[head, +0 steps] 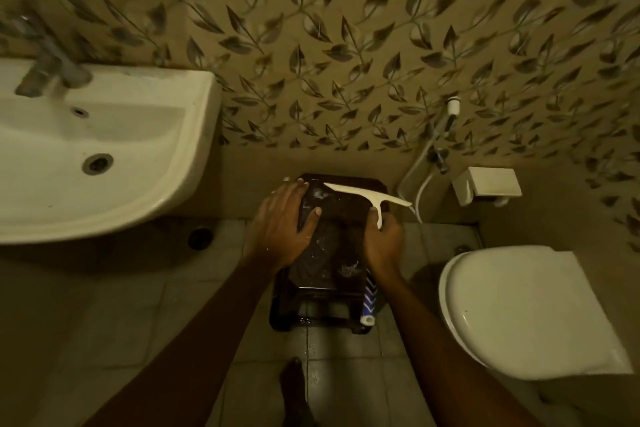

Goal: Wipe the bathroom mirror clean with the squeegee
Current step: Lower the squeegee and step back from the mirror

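Leaf-patterned wall tiles [346,45] form the upper background of a dim bathroom, above a plain band and a floor of pale square tiles [121,305]. White washbasin [145,184] at left, with a metal tap [48,66] at its rear edge and a drain in the bowl. White toilet [502,315], lid closed, at lower right; above it a white wall-mounted paper holder [488,185] and a hand-spray hose [426,163] hanging from a wall fitting. At centre, against the wall, a dark stool [322,319] stands on the floor and carries the mirror [332,239], a dark-framed panel lying face up, its glass marked with pale streaks and droplets. Left hand [282,229] rests open and flat on the left part of the mirror, fingers spread toward the far left corner, thumb lying on the glass. Right hand [382,243] is closed around the handle of the white squeegee [367,196]; the blade lies across the far end of the mirror, running from near its middle out past the right edge, with the handle pointing back toward the person. A blue-and-white patterned object [369,302], not identifiable, sits at the stool's right side below the right wrist. A bare foot [294,392] shows on the floor tiles at bottom centre.
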### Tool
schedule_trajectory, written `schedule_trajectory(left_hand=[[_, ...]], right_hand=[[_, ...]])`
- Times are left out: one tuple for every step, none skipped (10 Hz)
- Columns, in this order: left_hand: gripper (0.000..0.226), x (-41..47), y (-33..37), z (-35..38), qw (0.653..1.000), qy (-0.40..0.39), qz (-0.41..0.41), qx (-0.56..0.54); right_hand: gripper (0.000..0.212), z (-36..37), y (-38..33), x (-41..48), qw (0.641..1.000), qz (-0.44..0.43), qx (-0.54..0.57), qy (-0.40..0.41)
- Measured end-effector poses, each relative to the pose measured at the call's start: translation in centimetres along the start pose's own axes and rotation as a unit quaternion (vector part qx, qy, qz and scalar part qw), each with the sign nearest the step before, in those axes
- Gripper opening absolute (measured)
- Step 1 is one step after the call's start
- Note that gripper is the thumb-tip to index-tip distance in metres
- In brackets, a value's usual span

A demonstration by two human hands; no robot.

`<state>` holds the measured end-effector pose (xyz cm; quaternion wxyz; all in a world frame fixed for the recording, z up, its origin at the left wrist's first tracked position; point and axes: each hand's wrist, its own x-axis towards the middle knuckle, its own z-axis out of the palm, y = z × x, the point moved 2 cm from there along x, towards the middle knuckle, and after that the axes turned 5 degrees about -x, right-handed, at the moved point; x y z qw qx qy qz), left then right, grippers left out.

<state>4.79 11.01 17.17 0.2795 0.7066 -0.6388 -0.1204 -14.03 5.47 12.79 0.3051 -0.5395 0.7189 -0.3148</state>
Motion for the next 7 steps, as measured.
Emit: schedule_trajectory(left_hand=[[0.056, 2.9, -2.3, 4.3, 1.0, -0.005, -0.011, 0.004], [0.055, 5.7, -4.9, 8.7, 0.999, -0.027, -0.026, -0.007], [0.054, 7.8, -7.0, 12.4, 0.999, -0.05, -0.016, 0.004], [0.051, 8.8, -8.3, 14.6, 0.997, -0.055, -0.042, -0.027], [0.05, 9.0, -8.9, 15.9, 0.993, -0.067, -0.073, -0.059], [0.05, 9.1, -9.1, 16.6, 0.991, -0.085, -0.083, -0.067], [0.049, 9.6, -8.2, 16.6, 0.99, -0.09, -0.089, -0.064]], right_hand=[[0.037, 4.5, 3.4, 3.8, 0.998, 0.04, -0.028, -0.034], [0.04, 9.4, 6.0, 7.4, 0.995, 0.038, -0.082, -0.049], [0.037, 13.5, 8.1, 10.6, 0.994, 0.026, -0.092, -0.057], [0.038, 16.3, 9.9, 12.8, 0.993, 0.022, -0.097, -0.067], [0.041, 17.6, 10.5, 13.7, 0.991, 0.028, -0.099, -0.083], [0.045, 17.6, 10.9, 14.1, 0.987, 0.026, -0.109, -0.112], [0.048, 15.6, 10.5, 14.3, 0.984, 0.045, -0.102, -0.142]])
